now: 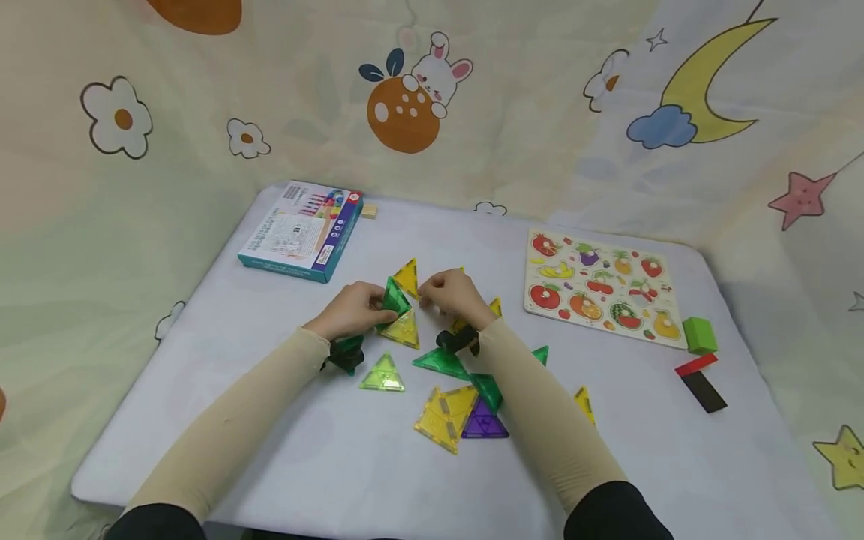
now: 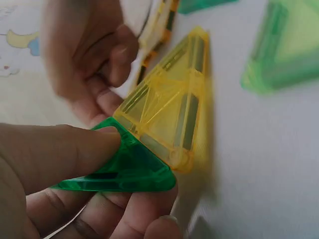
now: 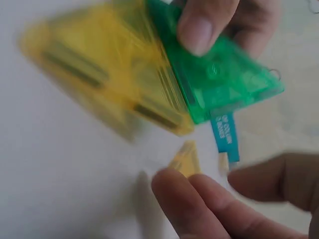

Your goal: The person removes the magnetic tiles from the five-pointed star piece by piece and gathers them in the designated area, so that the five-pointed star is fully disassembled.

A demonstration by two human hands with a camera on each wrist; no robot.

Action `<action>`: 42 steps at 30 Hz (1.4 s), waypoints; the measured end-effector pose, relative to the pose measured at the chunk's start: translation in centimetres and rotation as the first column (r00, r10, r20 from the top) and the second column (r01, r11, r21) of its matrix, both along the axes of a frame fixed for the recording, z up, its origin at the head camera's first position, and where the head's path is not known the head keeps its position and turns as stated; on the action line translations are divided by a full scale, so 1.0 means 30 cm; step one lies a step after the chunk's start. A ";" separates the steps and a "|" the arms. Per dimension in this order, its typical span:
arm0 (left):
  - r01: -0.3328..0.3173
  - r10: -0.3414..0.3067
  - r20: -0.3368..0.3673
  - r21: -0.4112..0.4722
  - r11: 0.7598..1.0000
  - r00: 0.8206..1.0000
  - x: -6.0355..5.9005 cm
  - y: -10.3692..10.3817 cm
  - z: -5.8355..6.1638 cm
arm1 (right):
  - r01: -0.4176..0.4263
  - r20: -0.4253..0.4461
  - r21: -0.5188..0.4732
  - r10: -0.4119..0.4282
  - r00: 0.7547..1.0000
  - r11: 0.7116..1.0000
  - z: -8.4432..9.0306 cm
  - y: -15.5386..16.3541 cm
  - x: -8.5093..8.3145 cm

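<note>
My left hand (image 1: 352, 309) pinches a green triangular magnetic tile (image 2: 132, 167) between thumb and fingers. Edge to edge with it is a yellow triangular tile (image 2: 167, 107), tilted above the tabletop. Just right of these tiles is my right hand (image 1: 454, 294), its thumb and fingers apart with nothing between them in the right wrist view. Beyond its fingertips shows another yellow triangular tile (image 3: 187, 159), which appears just past the green one in the head view. A light green triangular tile (image 1: 383, 373) lies in front of my left hand.
Nearer me lie yellow tiles (image 1: 445, 416), a purple triangular tile (image 1: 484, 421) and green tiles (image 1: 442, 362), some partly under my right arm. A boxed set (image 1: 300, 231) sits back left. At the right are a fruit puzzle board (image 1: 601, 289), a green block (image 1: 700, 335) and red and black pieces.
</note>
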State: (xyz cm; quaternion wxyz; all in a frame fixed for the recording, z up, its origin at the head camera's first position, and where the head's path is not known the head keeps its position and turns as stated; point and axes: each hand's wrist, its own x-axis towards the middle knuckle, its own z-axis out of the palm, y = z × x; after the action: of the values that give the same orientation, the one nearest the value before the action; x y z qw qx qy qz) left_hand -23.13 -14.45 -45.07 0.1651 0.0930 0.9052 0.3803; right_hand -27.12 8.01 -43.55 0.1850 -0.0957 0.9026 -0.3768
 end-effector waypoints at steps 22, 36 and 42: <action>-0.167 0.166 -0.015 -0.096 0.981 0.986 0.004 -0.104 0.052 | -0.131 -0.005 -0.038 0.131 0.991 0.991 0.010 0.041 0.127; -0.188 0.163 -0.124 -0.228 0.955 0.979 0.002 -0.088 0.018 | -0.051 -0.081 0.081 0.058 0.995 0.995 -0.029 0.004 0.110; -0.182 0.158 -0.123 -0.219 0.958 0.980 0.024 -0.068 0.019 | 0.025 -0.154 0.189 0.005 0.988 0.982 -0.037 -0.006 0.122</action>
State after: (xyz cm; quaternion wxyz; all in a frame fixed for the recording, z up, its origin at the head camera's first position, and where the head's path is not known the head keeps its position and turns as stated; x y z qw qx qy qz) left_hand -22.41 -16.48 -44.51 0.0940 0.0145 0.9551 0.2806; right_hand -23.47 7.83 -44.65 0.1215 -0.1017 0.9465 -0.2810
